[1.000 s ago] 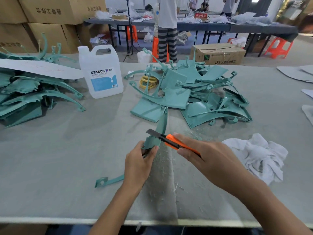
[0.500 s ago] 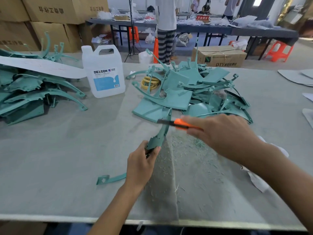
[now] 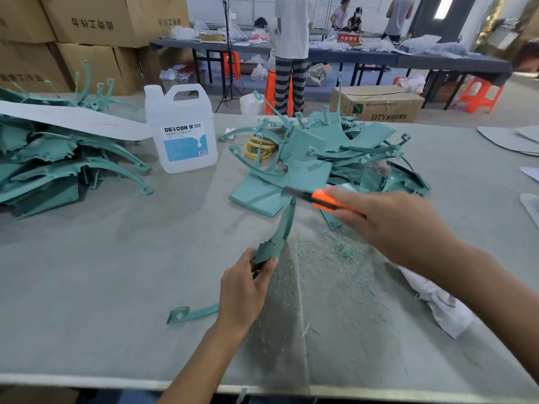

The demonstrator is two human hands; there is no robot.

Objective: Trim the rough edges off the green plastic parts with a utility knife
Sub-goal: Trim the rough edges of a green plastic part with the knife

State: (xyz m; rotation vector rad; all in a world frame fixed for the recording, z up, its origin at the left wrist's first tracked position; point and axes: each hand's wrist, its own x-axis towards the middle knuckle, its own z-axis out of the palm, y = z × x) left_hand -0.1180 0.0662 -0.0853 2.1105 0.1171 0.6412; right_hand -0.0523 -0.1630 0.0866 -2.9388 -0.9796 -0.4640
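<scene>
My left hand [image 3: 243, 290] grips a curved green plastic part [image 3: 278, 233] near its lower end, holding it upright on edge; its thin arm [image 3: 189, 313] trails left along the table behind my wrist. My right hand [image 3: 390, 225] grips an orange utility knife [image 3: 323, 201], blade out and pointing left, just beyond the part's top tip. Green and white shavings [image 3: 329, 258] lie between my hands.
A heap of green parts [image 3: 329, 158] sits straight ahead, another stack [image 3: 58, 164] at far left under a white sheet. A white DEXCON jug [image 3: 182, 132] stands between them. Yellow rings [image 3: 259, 148] lie beside the heap. A white cloth [image 3: 437, 304] is under my right forearm.
My right hand has drawn the knife up and away along the part's edge, from near my left thumb to past its top tip. My left hand has stayed in place.
</scene>
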